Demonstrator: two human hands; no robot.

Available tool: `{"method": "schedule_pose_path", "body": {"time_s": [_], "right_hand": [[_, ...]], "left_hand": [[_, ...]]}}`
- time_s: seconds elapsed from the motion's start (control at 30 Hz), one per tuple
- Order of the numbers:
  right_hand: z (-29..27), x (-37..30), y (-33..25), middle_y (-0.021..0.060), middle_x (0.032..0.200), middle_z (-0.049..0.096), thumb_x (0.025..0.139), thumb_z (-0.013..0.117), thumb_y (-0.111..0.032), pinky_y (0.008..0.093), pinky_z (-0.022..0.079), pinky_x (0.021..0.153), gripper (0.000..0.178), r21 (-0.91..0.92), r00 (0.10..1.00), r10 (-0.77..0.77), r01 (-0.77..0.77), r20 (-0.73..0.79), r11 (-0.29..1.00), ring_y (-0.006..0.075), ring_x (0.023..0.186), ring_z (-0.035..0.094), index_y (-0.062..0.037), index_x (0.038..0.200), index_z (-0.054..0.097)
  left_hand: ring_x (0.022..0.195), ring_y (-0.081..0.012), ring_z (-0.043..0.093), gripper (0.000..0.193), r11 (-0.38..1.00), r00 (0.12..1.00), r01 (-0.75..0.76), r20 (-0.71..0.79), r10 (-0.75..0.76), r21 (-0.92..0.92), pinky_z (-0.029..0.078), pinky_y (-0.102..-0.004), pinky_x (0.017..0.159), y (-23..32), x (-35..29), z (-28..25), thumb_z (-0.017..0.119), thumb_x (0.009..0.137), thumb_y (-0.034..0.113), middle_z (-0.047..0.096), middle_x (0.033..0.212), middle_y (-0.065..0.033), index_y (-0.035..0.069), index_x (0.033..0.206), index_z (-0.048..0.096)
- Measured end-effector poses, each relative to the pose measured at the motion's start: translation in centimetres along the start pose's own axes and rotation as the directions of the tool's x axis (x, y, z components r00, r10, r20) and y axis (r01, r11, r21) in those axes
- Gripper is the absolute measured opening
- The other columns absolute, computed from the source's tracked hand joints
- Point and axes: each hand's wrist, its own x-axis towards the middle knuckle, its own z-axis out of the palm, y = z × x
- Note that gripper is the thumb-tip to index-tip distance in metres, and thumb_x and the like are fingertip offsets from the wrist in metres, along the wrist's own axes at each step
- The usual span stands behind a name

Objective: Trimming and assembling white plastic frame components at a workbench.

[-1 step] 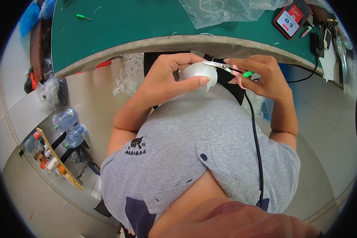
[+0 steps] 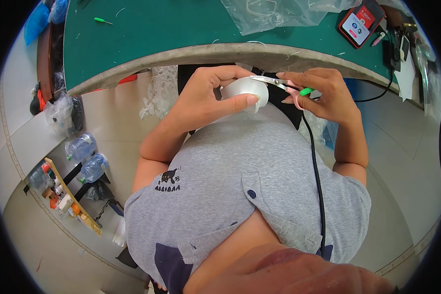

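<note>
Between pinching fingers of the left hand, a white cup-shaped piece seems mid-trim, the right hand gripping pink-handled scissors at its edge.

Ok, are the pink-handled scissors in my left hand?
No, your right hand holds the pink-handled scissors, while your left hand holds a white rounded piece.

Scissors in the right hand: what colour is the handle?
The scissors handle is pink, best seen in the head view.
</note>
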Motion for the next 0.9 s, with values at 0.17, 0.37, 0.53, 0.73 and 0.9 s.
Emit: {"method": "schedule_pose_path", "body": {"time_s": [0.17, 0.37, 0.53, 0.73, 0.9], "right_hand": [[0.1, 0.0, 0.2, 0.0066, 0.065, 0.061, 0.067, 0.071, -0.005, 0.0304, 0.045, 0.056, 0.043, 0.004, 0.999, -0.033, 0.033, -0.028, 0.999, 0.0196, 0.059, 0.058, -0.0085, 0.109, 0.067], [0.2, -0.1, 0.7, 0.0068, 0.066, 0.061, 0.066, 0.07, -0.005, 0.0301, 0.045, 0.057, 0.043, -0.021, 0.998, -0.055, 0.055, -0.033, 0.998, 0.02, 0.059, 0.059, -0.0081, 0.109, 0.067], [0.0, -0.3, 0.4, 0.0071, 0.068, 0.062, 0.066, 0.071, -0.005, 0.0298, 0.046, 0.057, 0.043, 0.016, 0.999, -0.015, 0.016, -0.032, 1.0, 0.0203, 0.059, 0.059, -0.0072, 0.109, 0.067], [-0.1, 0.1, 0.1, 0.0095, 0.078, 0.066, 0.068, 0.069, -0.003, 0.029, 0.048, 0.06, 0.042, -0.031, 0.999, -0.039, 0.038, -0.019, 0.999, 0.0202, 0.064, 0.062, -0.0047, 0.109, 0.066], [0.7, 0.0, 0.2, 0.0103, 0.081, 0.066, 0.072, 0.066, 0.001, 0.0259, 0.051, 0.067, 0.041, 0.04, 0.967, 0.046, -0.037, -0.253, 0.999, 0.0146, 0.069, 0.065, -0.0012, 0.113, 0.063]], "left_hand": [[0.08, -0.0097, 0.061, 0.029, 1.0, 1.0, 0.0, -0.005, 0.0, -0.008, 0.047, -0.0239, 0.073, 0.0, 0.0, 0.0, 0.072, 0.077, 0.015, 0.067, 0.087, -0.0046, -0.002, 0.1, 0.065], [0.08, -0.0095, 0.061, 0.028, 0.999, 0.999, 0.039, 0.015, -0.039, -0.002, 0.047, -0.0239, 0.073, 0.5, 0.1, 0.0, 0.072, 0.077, 0.015, 0.067, 0.087, -0.0043, -0.001, 0.099, 0.065], [0.08, -0.0095, 0.06, 0.027, 0.999, 0.999, 0.028, 0.017, -0.028, 0.02, 0.047, -0.0239, 0.073, 0.3, 0.2, 0.0, 0.072, 0.077, 0.014, 0.067, 0.087, -0.0041, -0.001, 0.099, 0.065], [0.081, -0.0091, 0.06, 0.027, 0.999, 0.999, 0.039, 0.014, -0.039, -0.028, 0.047, -0.0244, 0.074, 0.3, 0.2, 0.1, 0.072, 0.077, 0.014, 0.067, 0.087, -0.0038, -0.001, 0.098, 0.066], [0.085, -0.0097, 0.06, 0.031, 0.94, 0.996, -0.065, -0.08, 0.04, -0.335, 0.047, -0.0228, 0.076, -0.9, 0.6, 0.7, 0.069, 0.082, 0.011, 0.066, 0.091, -0.007, -0.002, 0.105, 0.055]]}}
